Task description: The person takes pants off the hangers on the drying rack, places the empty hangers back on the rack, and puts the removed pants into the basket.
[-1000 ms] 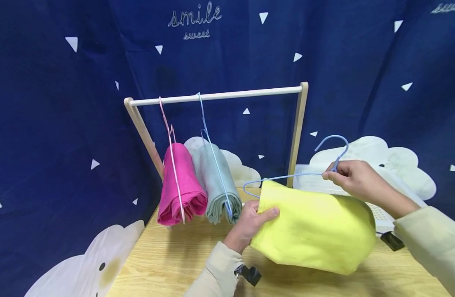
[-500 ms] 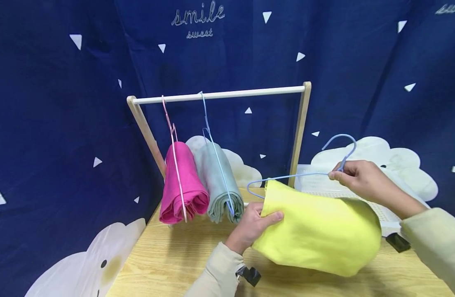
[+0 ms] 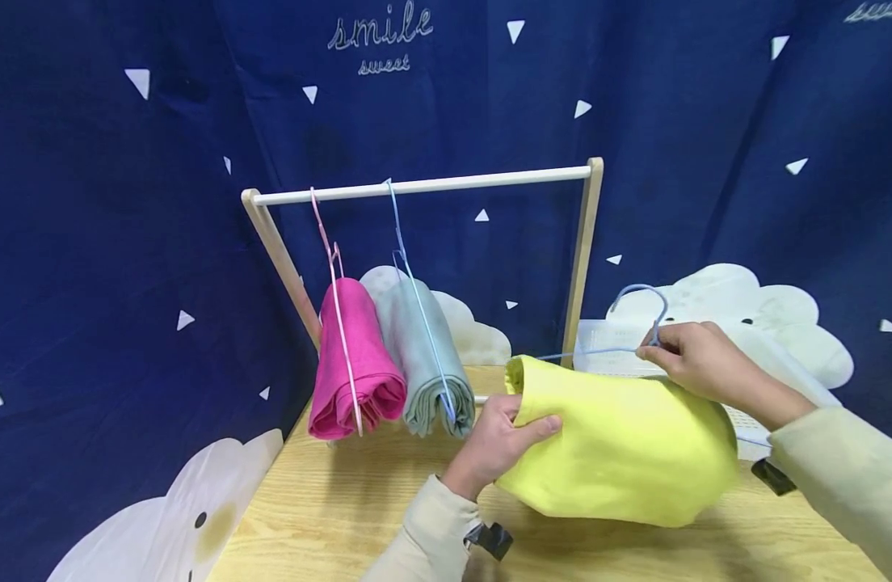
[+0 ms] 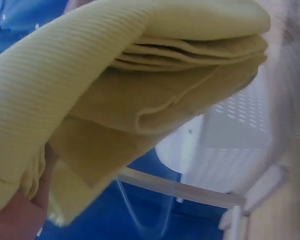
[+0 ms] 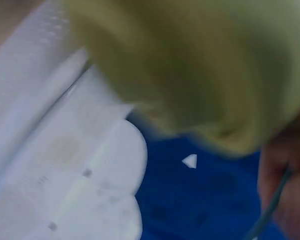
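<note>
A folded yellow cloth (image 3: 620, 453) is held above the table, its several layers showing in the left wrist view. My left hand (image 3: 497, 444) grips its left end, thumb on the near face and fingers hidden inside or behind. With my right hand (image 3: 696, 360) I pinch a blue hanger (image 3: 662, 311) at its neck, just under the hook. One hanger arm runs left behind the cloth's upper edge; a bit of blue wire shows past the right end. The right wrist view shows the blurred cloth (image 5: 190, 65) beside my right fingers and the hanger's wire (image 5: 270, 210).
A small rack with a white rail (image 3: 482, 181) stands behind on the wooden table (image 3: 300, 517). From it hang a pink cloth (image 3: 366, 347) and a grey-green cloth (image 3: 424, 339) on hangers. A white perforated basket (image 3: 606, 335) sits at the back right.
My right hand has lowered the hanger slightly and shifted it left since the last frame. The hanger's left corner, earlier visible beyond the cloth's left end, is now hidden. My left hand keeps its grip.
</note>
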Action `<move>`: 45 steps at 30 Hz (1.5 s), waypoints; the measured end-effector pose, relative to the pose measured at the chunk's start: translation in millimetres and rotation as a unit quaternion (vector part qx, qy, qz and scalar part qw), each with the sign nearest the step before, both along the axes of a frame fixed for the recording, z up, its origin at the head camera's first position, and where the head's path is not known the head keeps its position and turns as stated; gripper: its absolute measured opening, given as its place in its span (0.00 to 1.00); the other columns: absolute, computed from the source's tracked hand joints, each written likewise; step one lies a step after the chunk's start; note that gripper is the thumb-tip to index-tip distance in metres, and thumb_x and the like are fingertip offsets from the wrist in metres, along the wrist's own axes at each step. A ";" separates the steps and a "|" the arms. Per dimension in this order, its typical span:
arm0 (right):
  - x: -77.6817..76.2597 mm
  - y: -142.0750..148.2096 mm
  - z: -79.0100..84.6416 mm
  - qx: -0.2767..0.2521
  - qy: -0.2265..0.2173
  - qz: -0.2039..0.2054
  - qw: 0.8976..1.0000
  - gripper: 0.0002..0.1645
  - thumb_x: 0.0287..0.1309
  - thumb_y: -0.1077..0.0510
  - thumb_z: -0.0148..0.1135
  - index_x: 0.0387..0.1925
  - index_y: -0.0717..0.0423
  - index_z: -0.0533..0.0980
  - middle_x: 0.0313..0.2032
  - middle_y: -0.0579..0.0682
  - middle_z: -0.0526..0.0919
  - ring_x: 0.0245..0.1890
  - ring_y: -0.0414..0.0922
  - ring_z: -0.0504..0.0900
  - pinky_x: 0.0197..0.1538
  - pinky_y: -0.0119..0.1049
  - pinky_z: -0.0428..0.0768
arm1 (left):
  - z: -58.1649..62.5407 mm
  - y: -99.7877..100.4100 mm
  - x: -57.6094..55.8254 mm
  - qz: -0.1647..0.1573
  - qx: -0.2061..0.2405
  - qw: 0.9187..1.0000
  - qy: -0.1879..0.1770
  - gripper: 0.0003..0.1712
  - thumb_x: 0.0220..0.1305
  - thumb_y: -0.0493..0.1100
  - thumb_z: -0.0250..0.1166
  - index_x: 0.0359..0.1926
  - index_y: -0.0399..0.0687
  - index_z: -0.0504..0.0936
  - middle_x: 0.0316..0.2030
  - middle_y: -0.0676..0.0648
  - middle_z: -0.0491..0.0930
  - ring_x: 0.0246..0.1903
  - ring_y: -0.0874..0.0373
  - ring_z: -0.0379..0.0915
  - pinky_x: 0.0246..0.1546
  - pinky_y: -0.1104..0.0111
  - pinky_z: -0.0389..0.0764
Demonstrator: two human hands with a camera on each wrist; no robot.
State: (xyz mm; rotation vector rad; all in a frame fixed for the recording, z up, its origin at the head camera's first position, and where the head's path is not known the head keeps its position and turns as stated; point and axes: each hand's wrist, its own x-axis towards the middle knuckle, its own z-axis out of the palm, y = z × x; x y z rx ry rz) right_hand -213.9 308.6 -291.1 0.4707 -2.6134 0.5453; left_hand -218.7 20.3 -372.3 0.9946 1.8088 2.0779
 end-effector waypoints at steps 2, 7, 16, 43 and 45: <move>1.8 2.9 -0.2 -0.001 -0.003 -0.002 1.000 0.11 0.60 0.59 0.66 0.21 0.51 0.81 0.20 0.40 0.79 0.21 0.27 0.64 0.23 0.29 0.64 | 3.0 -0.9 -0.1 0.006 0.003 1.000 -0.002 0.20 0.66 0.39 0.64 0.48 0.23 0.79 0.42 0.18 0.79 0.29 0.67 0.83 0.33 0.69 0.85; 3.2 4.9 7.1 -0.020 -0.001 -0.019 1.000 0.07 0.61 0.58 0.65 0.28 0.52 0.84 0.15 0.38 0.73 0.20 0.29 0.63 0.22 0.30 0.63 | 7.3 -4.7 -1.6 0.033 0.025 0.999 -0.028 0.21 0.64 0.40 0.65 0.47 0.22 0.79 0.37 0.25 0.83 0.27 0.65 0.84 0.30 0.69 0.85; 3.7 4.7 5.2 -0.027 -0.043 -0.028 0.998 0.08 0.62 0.57 0.64 0.29 0.52 0.85 0.25 0.44 0.84 0.24 0.28 0.67 0.25 0.29 0.65 | 6.8 -7.8 -1.1 0.035 0.022 0.999 -0.011 0.20 0.65 0.40 0.64 0.46 0.21 0.78 0.39 0.16 0.78 0.27 0.66 0.83 0.30 0.70 0.84; 8.9 55.9 -12.4 -0.048 -0.044 -0.096 0.993 0.24 0.63 0.50 0.64 0.15 0.52 0.70 0.21 0.42 0.74 0.21 0.33 0.60 0.23 0.34 0.58 | 7.5 -7.7 -5.2 0.064 0.063 0.995 -0.051 0.21 0.64 0.41 0.66 0.47 0.23 0.78 0.32 0.48 0.86 0.28 0.63 0.85 0.31 0.68 0.85; 10.7 62.3 -14.0 -0.052 -0.051 -0.104 0.992 0.24 0.64 0.49 0.63 0.15 0.53 0.69 0.25 0.43 0.78 0.21 0.32 0.61 0.23 0.34 0.58 | 7.8 -7.3 -5.8 0.064 0.060 0.995 -0.048 0.21 0.63 0.42 0.66 0.47 0.24 0.79 0.32 0.45 0.86 0.28 0.64 0.84 0.31 0.68 0.85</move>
